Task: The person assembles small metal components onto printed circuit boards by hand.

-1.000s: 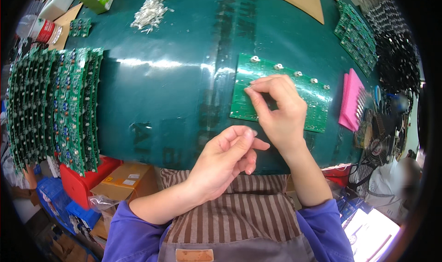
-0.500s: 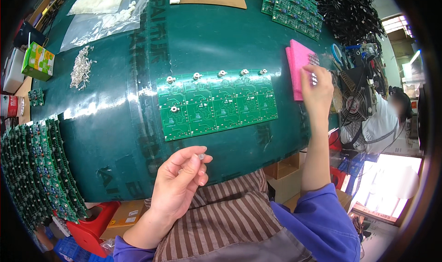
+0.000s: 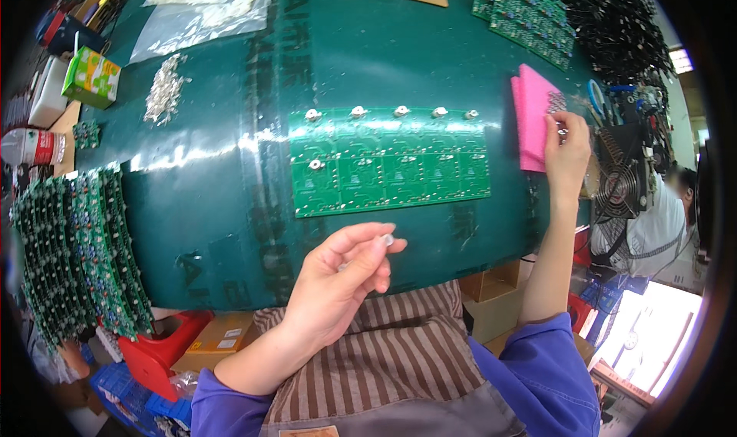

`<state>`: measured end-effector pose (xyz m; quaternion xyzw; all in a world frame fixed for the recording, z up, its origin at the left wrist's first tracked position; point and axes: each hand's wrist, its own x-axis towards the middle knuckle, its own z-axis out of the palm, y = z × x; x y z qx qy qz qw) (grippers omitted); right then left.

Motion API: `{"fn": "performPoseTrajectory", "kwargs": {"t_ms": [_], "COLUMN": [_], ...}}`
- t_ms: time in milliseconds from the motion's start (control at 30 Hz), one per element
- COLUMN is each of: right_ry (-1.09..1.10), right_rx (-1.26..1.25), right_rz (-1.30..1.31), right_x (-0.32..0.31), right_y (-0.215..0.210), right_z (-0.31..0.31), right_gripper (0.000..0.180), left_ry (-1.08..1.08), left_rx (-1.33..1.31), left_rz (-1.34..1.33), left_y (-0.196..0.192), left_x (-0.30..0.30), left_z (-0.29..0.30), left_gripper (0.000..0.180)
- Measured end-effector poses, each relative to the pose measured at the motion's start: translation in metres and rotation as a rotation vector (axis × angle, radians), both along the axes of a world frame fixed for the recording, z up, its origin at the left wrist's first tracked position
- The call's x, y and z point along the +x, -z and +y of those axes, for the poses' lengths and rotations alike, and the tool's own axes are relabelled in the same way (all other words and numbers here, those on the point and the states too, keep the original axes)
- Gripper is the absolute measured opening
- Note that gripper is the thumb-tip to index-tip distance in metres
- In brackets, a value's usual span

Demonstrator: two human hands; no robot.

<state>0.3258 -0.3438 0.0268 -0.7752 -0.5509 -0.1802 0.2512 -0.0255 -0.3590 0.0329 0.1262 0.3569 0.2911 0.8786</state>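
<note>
A green circuit board panel [image 3: 391, 178] lies flat on the table, with several small round metal parts [image 3: 401, 112] along its far edge and one more at its left side. Just in front of the panel, my left hand [image 3: 338, 280] pinches a small whitish translucent piece [image 3: 388, 240] between thumb and forefinger. At the right, my right hand [image 3: 570, 157] reaches over a pink foam pad [image 3: 531, 122]. Its fingers are drawn together at a cluster of small metal parts [image 3: 556, 99] on the pad. Whatever is between those fingertips is too small to tell.
Left of the panel lie a pile of small silvery pieces [image 3: 165, 92] and a clear plastic bag [image 3: 207, 26]. Stacked circuit boards [image 3: 84, 245] stand at the left; more boards [image 3: 526, 19] and black cables [image 3: 610, 26] lie far right. A fan [image 3: 620, 178] stands beyond my right hand.
The whole view has shifted, so the table things appear further right and slightly higher. My left hand still holds the whitish piece; my right hand stays at the metal parts on the pink pad.
</note>
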Motion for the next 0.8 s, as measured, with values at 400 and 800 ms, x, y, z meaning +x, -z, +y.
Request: {"fn": "performPoseTrajectory", "kwargs": {"t_ms": [400,800], "right_ry": [0.111,-0.557], "right_rx": [-0.046,-0.138], "right_rz": [-0.171,1.283], "right_x": [-0.002,-0.162], "right_y": [0.003,-0.04], "right_z": [0.0,-0.025], "right_gripper": [0.013,0.007], "left_ry": [-0.026,-0.042], "left_rx": [0.017,0.024], "left_rz": [-0.001,-0.005], "left_y": [0.001,0.002], "left_x": [0.003,0.005], "left_z": [0.002,0.006], "left_gripper": [0.025,0.024]}}
